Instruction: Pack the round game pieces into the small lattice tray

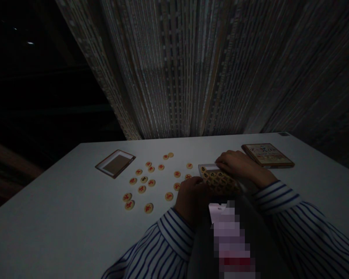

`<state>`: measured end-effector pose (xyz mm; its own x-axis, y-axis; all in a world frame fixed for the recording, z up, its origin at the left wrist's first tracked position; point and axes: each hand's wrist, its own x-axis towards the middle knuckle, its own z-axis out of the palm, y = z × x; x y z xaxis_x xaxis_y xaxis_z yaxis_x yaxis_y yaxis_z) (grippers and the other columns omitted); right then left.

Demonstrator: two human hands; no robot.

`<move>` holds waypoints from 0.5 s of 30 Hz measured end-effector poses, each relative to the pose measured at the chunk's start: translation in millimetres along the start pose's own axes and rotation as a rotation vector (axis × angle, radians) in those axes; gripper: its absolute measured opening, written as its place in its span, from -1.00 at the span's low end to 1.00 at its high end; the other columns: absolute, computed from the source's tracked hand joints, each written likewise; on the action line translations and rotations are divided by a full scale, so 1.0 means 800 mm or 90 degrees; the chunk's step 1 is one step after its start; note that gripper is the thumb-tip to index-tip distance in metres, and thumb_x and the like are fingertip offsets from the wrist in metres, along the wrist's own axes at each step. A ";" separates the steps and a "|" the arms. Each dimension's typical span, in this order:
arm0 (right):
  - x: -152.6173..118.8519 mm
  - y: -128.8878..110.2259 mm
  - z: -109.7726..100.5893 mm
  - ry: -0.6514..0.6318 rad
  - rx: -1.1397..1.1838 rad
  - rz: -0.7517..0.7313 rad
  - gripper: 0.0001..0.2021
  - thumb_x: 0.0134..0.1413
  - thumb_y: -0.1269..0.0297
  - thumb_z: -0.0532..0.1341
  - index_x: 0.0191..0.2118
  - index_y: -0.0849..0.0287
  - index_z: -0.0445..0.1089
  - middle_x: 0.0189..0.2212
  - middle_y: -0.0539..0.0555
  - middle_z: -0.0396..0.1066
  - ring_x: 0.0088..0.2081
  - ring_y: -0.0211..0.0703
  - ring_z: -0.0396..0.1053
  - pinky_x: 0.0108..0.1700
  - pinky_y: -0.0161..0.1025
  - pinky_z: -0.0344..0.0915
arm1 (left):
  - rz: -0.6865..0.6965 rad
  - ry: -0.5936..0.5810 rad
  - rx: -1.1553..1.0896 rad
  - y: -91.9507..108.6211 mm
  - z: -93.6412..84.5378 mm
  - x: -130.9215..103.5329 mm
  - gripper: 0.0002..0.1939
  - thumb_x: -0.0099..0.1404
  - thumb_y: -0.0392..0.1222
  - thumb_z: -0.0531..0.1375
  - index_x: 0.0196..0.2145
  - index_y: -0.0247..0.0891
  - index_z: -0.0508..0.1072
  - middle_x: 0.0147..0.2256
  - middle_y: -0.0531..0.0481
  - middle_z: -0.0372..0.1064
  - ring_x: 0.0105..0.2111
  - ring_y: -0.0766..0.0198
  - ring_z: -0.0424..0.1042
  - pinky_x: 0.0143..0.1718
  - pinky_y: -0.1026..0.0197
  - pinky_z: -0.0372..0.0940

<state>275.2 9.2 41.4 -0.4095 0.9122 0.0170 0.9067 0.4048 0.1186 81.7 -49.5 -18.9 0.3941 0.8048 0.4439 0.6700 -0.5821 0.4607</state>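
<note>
A shallow clear-sided box (209, 167) holds several round Chinese chess pieces (218, 180) with black characters, packed in rows. My left hand (192, 197) is closed at its near left side, with fingertips hidden behind the hand. Across the far right edge reaches my right hand (240, 164), its fingers bent down over the rim. Left of the box, several loose chess pieces (151, 183) with red characters are scattered on the white table (75, 217). Among them is one piece (144, 179) with a black mark; another (170, 155) shows a blank face.
An open frame-like box lid (115, 164) lies at the table's far left. At the right is a flat printed box (267, 155). A lit phone screen (216, 212), partly blurred out, shows below my hands. Strand curtains (186, 77) hang behind the table.
</note>
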 end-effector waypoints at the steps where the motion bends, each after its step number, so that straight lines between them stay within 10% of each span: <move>1: 0.000 0.000 0.000 -0.001 -0.004 0.001 -0.72 0.12 0.28 0.00 -0.28 0.15 0.47 -0.27 0.15 0.47 -0.21 -0.01 0.37 -0.28 -0.19 0.15 | 0.006 -0.008 0.008 0.000 -0.001 0.001 -0.90 0.10 -0.21 0.21 -0.40 -0.22 0.52 -0.31 -0.08 0.45 -0.35 0.20 0.43 -0.31 0.16 0.36; 15: -0.001 -0.006 -0.006 0.003 -0.034 -0.002 -0.70 0.13 0.31 -0.03 -0.29 0.18 0.45 -0.30 0.16 0.47 -0.23 -0.03 0.37 -0.30 -0.21 0.13 | 0.018 -0.032 0.031 -0.002 0.001 0.000 -0.88 0.12 -0.21 0.21 -0.37 -0.23 0.52 -0.26 -0.09 0.46 -0.29 0.18 0.43 -0.26 0.13 0.35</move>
<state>270.5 6.0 45.4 -0.4128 0.9106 0.0207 0.8989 0.4036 0.1708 81.4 -48.1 -20.4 0.4431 0.7936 0.4169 0.6872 -0.5994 0.4105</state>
